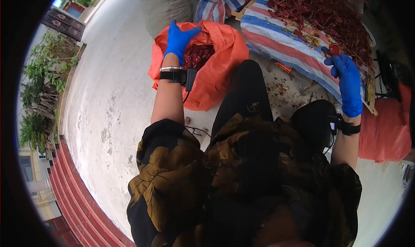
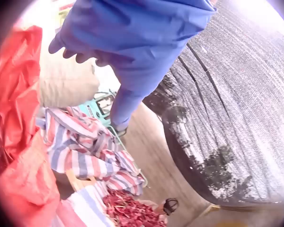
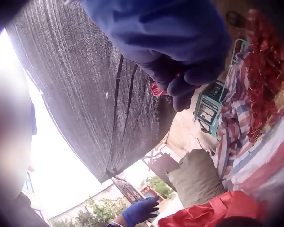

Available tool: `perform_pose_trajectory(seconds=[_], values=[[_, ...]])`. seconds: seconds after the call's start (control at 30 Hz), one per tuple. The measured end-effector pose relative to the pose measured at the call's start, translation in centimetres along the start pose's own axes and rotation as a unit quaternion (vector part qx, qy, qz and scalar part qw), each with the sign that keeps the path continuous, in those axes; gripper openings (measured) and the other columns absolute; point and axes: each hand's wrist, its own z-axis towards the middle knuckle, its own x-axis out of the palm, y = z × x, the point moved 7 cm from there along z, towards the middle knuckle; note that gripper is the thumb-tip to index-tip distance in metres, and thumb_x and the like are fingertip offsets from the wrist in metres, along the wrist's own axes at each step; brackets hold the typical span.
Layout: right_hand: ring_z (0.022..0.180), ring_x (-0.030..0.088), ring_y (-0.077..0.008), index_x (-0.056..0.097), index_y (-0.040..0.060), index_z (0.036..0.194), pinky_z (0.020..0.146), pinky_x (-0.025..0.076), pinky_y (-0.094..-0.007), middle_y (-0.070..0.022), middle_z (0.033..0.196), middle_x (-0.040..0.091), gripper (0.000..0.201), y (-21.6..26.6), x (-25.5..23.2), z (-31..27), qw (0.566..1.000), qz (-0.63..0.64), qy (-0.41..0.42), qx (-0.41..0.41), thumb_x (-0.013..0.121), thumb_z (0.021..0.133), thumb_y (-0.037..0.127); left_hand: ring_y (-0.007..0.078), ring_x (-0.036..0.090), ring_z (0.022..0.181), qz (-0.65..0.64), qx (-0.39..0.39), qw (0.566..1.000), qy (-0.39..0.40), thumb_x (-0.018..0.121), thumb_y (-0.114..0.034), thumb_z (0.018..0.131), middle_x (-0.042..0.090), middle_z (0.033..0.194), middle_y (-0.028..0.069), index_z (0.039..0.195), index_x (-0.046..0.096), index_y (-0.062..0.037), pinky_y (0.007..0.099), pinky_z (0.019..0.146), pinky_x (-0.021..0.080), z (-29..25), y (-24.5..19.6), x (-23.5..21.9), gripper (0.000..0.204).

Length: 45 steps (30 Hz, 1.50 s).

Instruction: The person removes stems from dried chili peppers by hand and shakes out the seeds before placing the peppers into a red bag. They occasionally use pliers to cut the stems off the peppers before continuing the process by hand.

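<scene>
My left hand (image 1: 179, 40), in a blue glove, is over the near-left rim of an orange-red woven sack (image 1: 225, 74). Its fingers and thumb are spread apart and grip nothing. Dark red dried chilies (image 1: 199, 56) show inside the sack's mouth. On the other side, my right hand (image 1: 346, 80), also blue-gloved, pinches a red dried chili (image 1: 334, 49) between thumb and fingers. That hand is raised beside a heap of dried chilies (image 1: 320, 9) on a striped tarp (image 1: 276, 42). In the right wrist view the chili (image 3: 158, 89) pokes out past the curled fingers.
Behind the open sack stands a full beige sack (image 1: 165, 9). A red sack (image 1: 384, 132) sits at my right, beyond the tarp's edge. Scraps and stems (image 1: 279, 89) litter the concrete floor between my knees and the tarp. Dark shade netting (image 3: 85, 85) hangs overhead.
</scene>
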Motion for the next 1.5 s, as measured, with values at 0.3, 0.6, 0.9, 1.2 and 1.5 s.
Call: perform_pose_trajectory(seconds=[0.3, 0.6, 0.9, 1.2, 1.5], values=[[0.066, 0.049, -0.0091, 0.053, 0.0004, 0.105, 0.062, 0.039, -0.0199, -0.0074, 0.087, 0.061, 0.025, 3.0, 7.4, -3.9, 0.946, 0.297, 0.128, 0.015, 0.049, 0.089, 0.02, 0.0171, 0.047, 0.108, -0.413, 0.18, 0.835, 0.316, 0.059, -0.015, 0.083, 0.047, 0.12, 0.0109, 0.124, 0.04, -0.002, 0.0282, 0.09, 0.038, -17.7, -20.7, 8.1, 0.047], [0.067, 0.057, -0.0118, 0.061, 0.0038, 0.092, 0.06, 0.046, -0.024, -0.0051, 0.083, 0.062, 0.029, 2.4, 7.8, -7.3, 0.967, 0.187, 0.172, 0.021, 0.049, 0.089, 0.03, 0.0128, 0.056, 0.079, -0.433, 0.09, 0.802, 0.402, 0.041, -0.021, 0.093, 0.059, 0.097, 0.0083, 0.113, 0.047, -0.0026, 0.0238, 0.068, 0.045, -23.9, -21.7, 13.8, 0.028], [0.093, 0.057, -0.0274, 0.056, 0.0026, 0.108, 0.081, 0.045, -0.0336, -0.0169, 0.101, 0.059, 0.039, -8.6, -10.5, -0.5, 0.971, -0.219, -0.087, -0.03, 0.055, 0.081, 0.031, 0.0067, 0.04, 0.055, -0.393, 0.08, 0.84, 0.364, 0.04, -0.017, 0.092, 0.048, 0.07, 0.0018, 0.11, 0.046, -0.0028, 0.0212, 0.054, 0.036, -19.5, -20.3, 15.5, 0.023], [0.099, 0.053, -0.0369, 0.051, 0.0012, 0.106, 0.084, 0.042, -0.0425, -0.0242, 0.107, 0.054, 0.042, -21.7, -33.4, 0.4, 0.766, -0.509, -0.303, 0.249, 0.054, 0.075, 0.03, 0.0051, 0.043, 0.059, -0.337, -0.01, 0.868, 0.365, 0.047, -0.014, 0.09, 0.052, 0.07, 0.0002, 0.1, 0.053, -0.0038, 0.0186, 0.053, 0.035, -17.5, -18.1, 18.1, 0.016], [0.096, 0.057, -0.0333, 0.063, 0.0036, 0.095, 0.08, 0.046, -0.0397, -0.0207, 0.101, 0.058, 0.028, -26.0, -37.1, 0.2, 0.728, -0.543, -0.293, 0.298, 0.049, 0.074, 0.015, 0.0043, 0.036, 0.06, -0.283, 0.007, 0.876, 0.391, 0.044, -0.027, 0.092, 0.048, 0.073, -0.0026, 0.099, 0.055, -0.0056, 0.0176, 0.055, 0.031, -17.6, -18.7, 20.9, 0.025]])
